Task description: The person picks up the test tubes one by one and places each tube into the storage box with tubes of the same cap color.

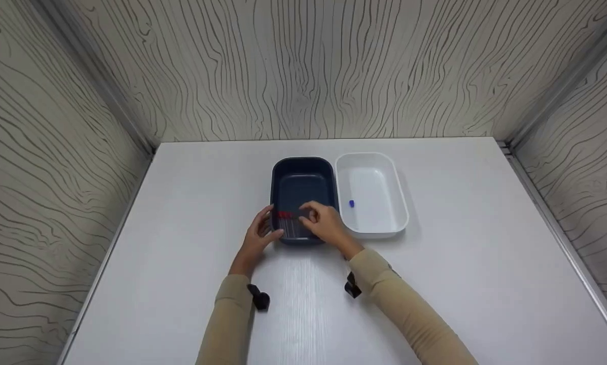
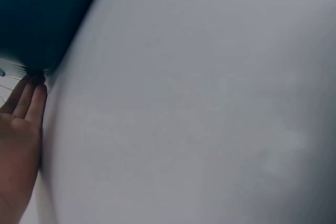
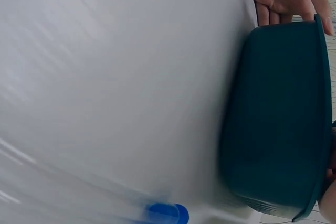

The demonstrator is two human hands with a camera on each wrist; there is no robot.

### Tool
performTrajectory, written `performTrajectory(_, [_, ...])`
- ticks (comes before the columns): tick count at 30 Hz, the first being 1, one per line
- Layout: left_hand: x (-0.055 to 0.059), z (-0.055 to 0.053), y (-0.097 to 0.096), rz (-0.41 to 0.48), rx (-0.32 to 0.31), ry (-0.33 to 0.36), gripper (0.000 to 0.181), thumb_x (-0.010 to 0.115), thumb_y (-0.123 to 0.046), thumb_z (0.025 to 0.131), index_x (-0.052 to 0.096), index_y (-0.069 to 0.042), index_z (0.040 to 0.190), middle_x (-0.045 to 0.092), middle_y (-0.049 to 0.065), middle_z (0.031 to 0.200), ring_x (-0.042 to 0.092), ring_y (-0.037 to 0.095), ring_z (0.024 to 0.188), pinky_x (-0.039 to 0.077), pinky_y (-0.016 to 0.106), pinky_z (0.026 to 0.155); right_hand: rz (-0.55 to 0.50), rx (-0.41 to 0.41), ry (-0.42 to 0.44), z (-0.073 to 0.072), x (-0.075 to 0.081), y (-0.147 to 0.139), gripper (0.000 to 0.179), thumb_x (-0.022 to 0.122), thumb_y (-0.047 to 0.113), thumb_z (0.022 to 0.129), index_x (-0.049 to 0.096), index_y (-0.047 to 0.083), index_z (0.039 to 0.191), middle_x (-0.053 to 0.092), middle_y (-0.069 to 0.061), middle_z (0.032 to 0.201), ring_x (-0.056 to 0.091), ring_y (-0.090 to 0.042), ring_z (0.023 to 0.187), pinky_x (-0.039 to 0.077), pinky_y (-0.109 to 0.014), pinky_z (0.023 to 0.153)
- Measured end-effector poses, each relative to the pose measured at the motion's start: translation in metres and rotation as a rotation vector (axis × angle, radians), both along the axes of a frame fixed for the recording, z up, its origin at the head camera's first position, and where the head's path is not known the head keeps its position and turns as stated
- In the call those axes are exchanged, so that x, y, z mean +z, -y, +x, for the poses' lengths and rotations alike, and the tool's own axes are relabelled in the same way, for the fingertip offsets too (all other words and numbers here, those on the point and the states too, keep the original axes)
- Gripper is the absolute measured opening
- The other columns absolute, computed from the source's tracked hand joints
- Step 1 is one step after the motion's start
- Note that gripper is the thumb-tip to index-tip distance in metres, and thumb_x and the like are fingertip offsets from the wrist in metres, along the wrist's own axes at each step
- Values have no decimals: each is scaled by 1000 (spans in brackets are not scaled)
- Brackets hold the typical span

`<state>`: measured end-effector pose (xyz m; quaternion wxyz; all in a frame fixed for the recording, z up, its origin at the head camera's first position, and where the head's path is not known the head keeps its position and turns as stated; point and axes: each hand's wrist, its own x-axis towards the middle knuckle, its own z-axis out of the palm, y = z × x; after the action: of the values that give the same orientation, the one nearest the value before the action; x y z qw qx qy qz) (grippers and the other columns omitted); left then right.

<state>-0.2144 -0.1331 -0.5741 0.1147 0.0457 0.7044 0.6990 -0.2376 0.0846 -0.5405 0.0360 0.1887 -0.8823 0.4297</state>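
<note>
The left hand is gripping the near left corner of the dark blue tray; its thumb is lying on the near rim and its fingers are pressing along the outer left wall. The right hand is reaching over the near right part of the same tray. Its thumb and forefinger are bending toward each other, their tips standing a narrow gap apart. Small red pieces are lying inside the dark tray, close to its left wall and just left of the right fingertips; their number cannot be told. The white tray is standing directly beside the dark one, to its right, and is holding a small blue piece near its left wall. Both trays are resting on the white table. Wood-patterned panels are enclosing the table behind and at both sides.
</note>
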Motion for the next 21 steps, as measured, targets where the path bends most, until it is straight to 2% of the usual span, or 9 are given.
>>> performTrajectory(3, [-2,0,0,-1,14,7,75,71,-15,86,33,-20,150,35,16,155,35,33,145,28,44,122,-47,-10,-18,4,1,-5,20,68,12,88,68,1,105,52,-2,62,38,1,54,32,-15,52])
performTrajectory(10, [-25,-8,-1,13,43,-4,75,73,-17,86,34,-24,149,35,14,155,35,32,145,27,45,122,-206,-38,-20,17,3,-20,18,69,6,86,68,-3,101,53,-10,63,37,2,54,32,-13,51])
performTrajectory(11, [-23,-8,-1,15,42,-1,75,73,-17,85,34,-24,149,35,14,155,34,32,146,27,45,122,-217,-57,-12,19,3,-21,17,69,5,86,68,-4,101,54,-11,64,37,2,54,31,-12,51])
performTrajectory(17, [0,-1,-1,16,25,29,75,73,-14,85,34,-21,150,32,18,156,32,33,146,26,46,123,-274,-109,-37,44,32,-29,13,66,-6,84,66,-12,96,53,-17,64,38,-1,56,27,-8,54])
performTrajectory(18, [-1,0,-1,13,27,27,75,72,-15,85,34,-22,150,32,18,156,33,33,146,27,46,122,-284,-102,-53,47,36,-31,13,66,-7,84,66,-12,95,53,-17,64,38,-1,56,26,-8,54])
performTrajectory(21, [-7,-1,-2,7,35,33,74,72,-15,86,34,-23,149,32,17,157,32,33,147,27,47,122,-300,-116,-87,51,35,-40,12,66,-8,83,66,-12,94,51,-16,61,36,1,54,25,-8,52])
